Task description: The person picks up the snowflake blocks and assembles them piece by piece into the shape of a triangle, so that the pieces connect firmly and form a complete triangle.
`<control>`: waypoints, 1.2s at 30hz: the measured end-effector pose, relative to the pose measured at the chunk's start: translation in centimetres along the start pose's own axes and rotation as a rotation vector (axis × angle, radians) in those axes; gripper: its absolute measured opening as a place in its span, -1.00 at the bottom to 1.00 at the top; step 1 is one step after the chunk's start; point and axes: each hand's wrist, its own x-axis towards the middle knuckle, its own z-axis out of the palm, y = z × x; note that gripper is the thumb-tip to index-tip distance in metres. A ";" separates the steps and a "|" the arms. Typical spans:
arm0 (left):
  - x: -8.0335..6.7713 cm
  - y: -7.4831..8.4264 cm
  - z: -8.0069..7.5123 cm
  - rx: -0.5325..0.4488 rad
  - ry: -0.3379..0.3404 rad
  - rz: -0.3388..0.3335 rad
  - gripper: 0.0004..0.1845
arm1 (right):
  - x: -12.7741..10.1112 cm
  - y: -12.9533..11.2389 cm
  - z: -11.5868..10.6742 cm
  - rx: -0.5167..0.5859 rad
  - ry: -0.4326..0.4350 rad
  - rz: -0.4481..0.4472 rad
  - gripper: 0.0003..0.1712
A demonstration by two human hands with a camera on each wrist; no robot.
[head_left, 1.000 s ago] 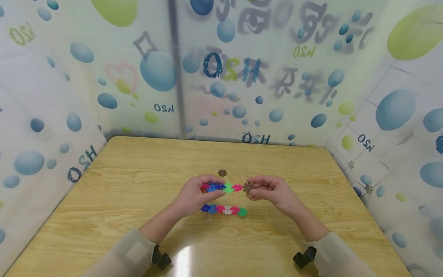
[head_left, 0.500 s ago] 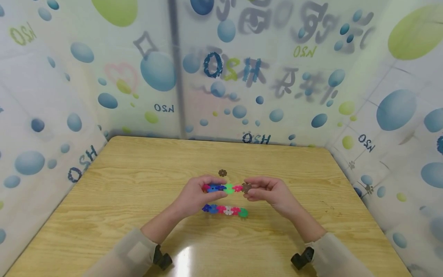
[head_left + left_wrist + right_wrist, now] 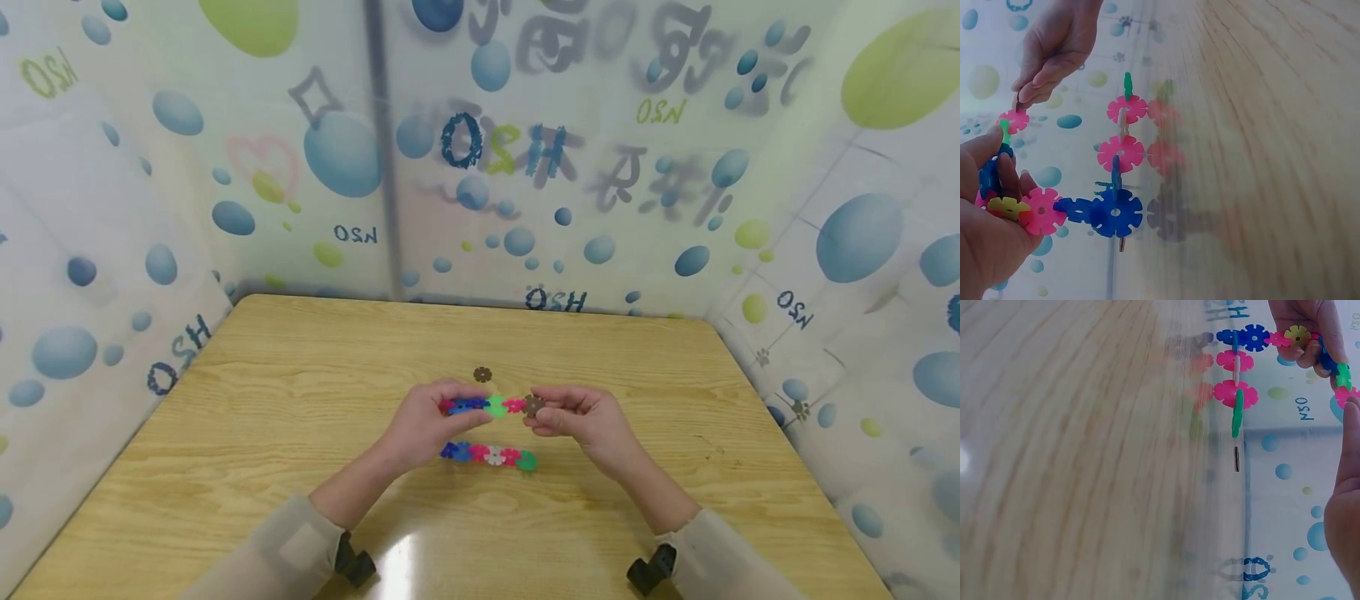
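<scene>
Interlocking snowflake discs form a bent chain. Its lower row rests on the table, with blue, pink, white and green discs. From the dark blue disc, blue, pink and yellow discs rise to an upper row ending in a green disc and a pink disc. My left hand holds this upper row between thumb and fingers, hiding part of the blue discs. My right hand pinches a brown snowflake disc right at the pink disc's edge.
A loose brown disc lies on the wooden table beyond the hands. Patterned curtains stand behind the table and on both sides. Each wrist wears a small black camera.
My right hand has shifted slightly left, bringing the brown disc nearer the pink end disc. The left hand keeps its hold on the upper row with hardly any movement.
</scene>
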 end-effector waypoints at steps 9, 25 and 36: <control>0.0 0.1 0.1 -0.014 0.003 0.016 -0.64 | 0.0 0.3 0.3 0.010 0.001 -0.030 -0.52; -0.2 -0.1 0.2 -0.037 0.012 0.054 -0.64 | 0.0 0.7 1.0 0.116 0.033 0.027 -0.48; -0.3 -0.1 0.1 -0.041 0.014 0.040 -0.65 | 0.1 0.2 1.2 0.135 0.059 0.083 -0.54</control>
